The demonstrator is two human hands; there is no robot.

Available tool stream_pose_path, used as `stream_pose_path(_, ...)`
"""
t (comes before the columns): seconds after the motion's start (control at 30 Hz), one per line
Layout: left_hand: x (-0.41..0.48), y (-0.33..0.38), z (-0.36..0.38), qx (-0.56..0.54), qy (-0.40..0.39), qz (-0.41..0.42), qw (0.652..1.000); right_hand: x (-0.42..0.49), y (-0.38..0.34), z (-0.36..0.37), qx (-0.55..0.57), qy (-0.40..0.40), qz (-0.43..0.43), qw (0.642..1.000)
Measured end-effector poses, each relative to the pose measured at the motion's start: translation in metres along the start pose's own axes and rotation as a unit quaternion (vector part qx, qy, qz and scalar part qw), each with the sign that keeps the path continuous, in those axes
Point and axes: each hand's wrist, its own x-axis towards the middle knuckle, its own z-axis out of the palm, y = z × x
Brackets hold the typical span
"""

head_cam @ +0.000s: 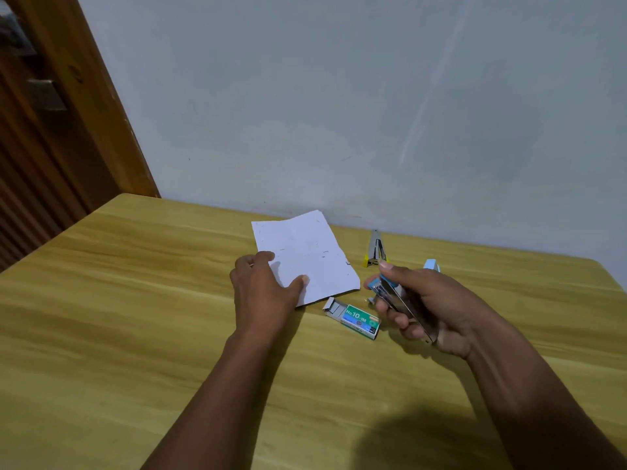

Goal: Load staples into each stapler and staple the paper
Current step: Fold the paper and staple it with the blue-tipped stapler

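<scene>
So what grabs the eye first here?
The right hand grips a blue stapler at centre right, beside an open green staple box on the table. The left hand rests on the white paper; a yellow stapler stands open near the wall.

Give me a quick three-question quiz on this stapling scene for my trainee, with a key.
1. True or false: the right hand holds a blue stapler.
2. Fill in: the staple box has its left end ____.
3. The left hand rests on: A) the box B) the paper C) the stapler.
Key: 1 true; 2 open; 3 B.
</scene>
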Motion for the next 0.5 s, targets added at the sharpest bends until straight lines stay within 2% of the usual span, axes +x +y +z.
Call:
stream_pose_path(0.27,-0.001,0.002,0.004,0.035,0.008,0.009,0.999,0.003,0.012,0.006,0.13,-0.096,0.042,0.986)
stream_pose_path(0.4,0.0,-0.001,0.005,0.049,0.001,0.021,0.999,0.004,0.016,0.007,0.132,-0.133,0.039,0.982)
stream_pose_path(0.5,0.004,-0.005,0.009,0.06,-0.011,0.018,0.998,0.003,0.019,0.009,0.105,-0.112,0.023,0.988)
